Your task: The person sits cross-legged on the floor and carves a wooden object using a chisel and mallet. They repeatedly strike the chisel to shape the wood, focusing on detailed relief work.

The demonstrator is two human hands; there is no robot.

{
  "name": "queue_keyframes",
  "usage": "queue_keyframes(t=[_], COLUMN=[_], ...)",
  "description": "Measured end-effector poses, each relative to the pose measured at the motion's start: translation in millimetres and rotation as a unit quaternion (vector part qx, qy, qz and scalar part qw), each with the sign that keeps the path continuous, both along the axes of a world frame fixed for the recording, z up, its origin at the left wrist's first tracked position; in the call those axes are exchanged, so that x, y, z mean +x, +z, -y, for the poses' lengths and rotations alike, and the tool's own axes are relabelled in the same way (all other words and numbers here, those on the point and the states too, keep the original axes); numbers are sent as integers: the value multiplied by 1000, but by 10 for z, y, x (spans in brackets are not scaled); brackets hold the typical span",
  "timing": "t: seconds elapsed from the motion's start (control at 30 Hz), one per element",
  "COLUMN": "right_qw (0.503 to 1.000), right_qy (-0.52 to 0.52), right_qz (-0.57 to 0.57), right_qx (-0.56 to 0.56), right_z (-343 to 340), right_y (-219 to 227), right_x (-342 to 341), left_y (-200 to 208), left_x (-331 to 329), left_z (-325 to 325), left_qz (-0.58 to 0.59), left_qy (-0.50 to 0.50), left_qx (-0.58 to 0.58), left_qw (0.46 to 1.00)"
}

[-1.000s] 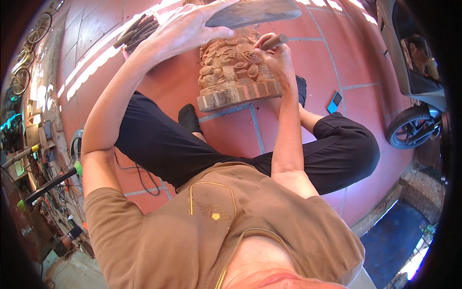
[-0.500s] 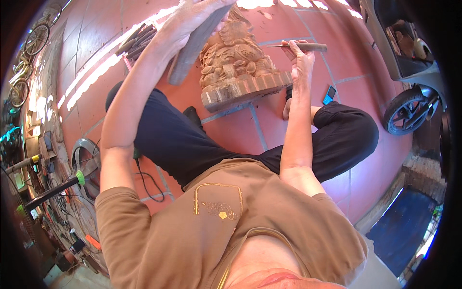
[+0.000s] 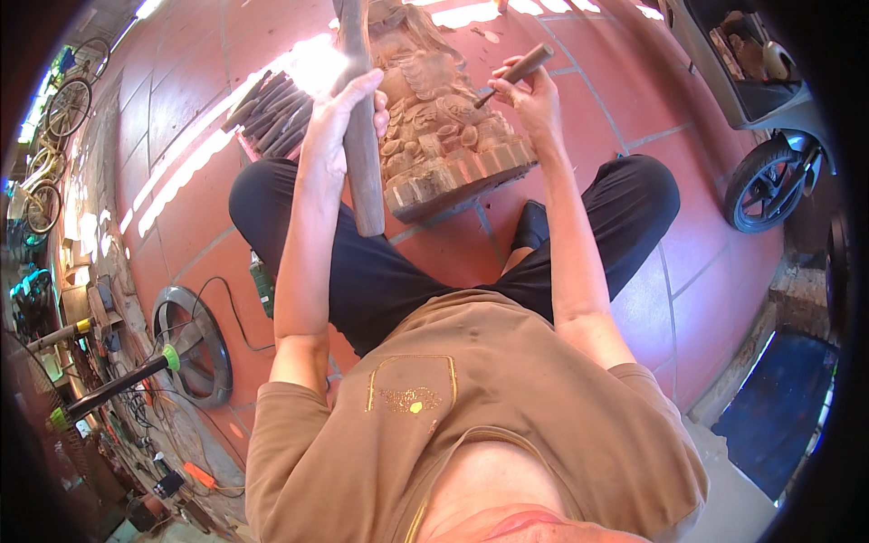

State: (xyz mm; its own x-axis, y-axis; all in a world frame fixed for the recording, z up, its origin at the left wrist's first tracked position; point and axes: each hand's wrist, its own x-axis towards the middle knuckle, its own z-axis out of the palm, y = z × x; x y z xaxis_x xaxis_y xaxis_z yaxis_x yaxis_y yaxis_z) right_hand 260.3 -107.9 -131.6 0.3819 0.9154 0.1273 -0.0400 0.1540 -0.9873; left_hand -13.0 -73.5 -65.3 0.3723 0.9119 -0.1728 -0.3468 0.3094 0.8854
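In front of me a carved wooden statue (image 3: 434, 127) stands on its thick base between my legs. My left hand (image 3: 337, 113) is wrapped round a long, dark wooden club (image 3: 365, 172), just left of the carving. The club's upper end runs out of the picture. My right hand (image 3: 536, 101) grips a carving chisel (image 3: 527, 63) in its fingers, with the wooden handle pointing up and right. The chisel's thin blade slants down to the right side of the carving; whether its tip touches the wood I cannot tell.
Several dark-handled tools (image 3: 272, 113) lie in a pile beyond my left knee. A grey round-based stand (image 3: 195, 348) and a black cord are on the tiles at my left. A motorbike wheel (image 3: 769, 185) stands at the right, a blue panel (image 3: 778, 407) behind it.
My left hand has come down and the club now stands more upright. My right hand has moved a little left, tilting the chisel blade down to the carving. My view and legs have shifted.
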Motion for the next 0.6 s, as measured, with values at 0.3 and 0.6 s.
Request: queue_keyframes(t=[0.3, 0.6], right_qw=[993, 993], right_qy=[-67, -100], right_qz=[-97, -66], right_qx=[6, 22], right_z=[-56, -240], right_y=[-582, -546], right_x=[-33, -32], left_y=[-197, -337], left_x=[53, 105], left_z=[65, -125], left_qz=[-29, -66], left_qy=[9, 19], left_qx=[-7, -44], left_qw=[1000, 997])
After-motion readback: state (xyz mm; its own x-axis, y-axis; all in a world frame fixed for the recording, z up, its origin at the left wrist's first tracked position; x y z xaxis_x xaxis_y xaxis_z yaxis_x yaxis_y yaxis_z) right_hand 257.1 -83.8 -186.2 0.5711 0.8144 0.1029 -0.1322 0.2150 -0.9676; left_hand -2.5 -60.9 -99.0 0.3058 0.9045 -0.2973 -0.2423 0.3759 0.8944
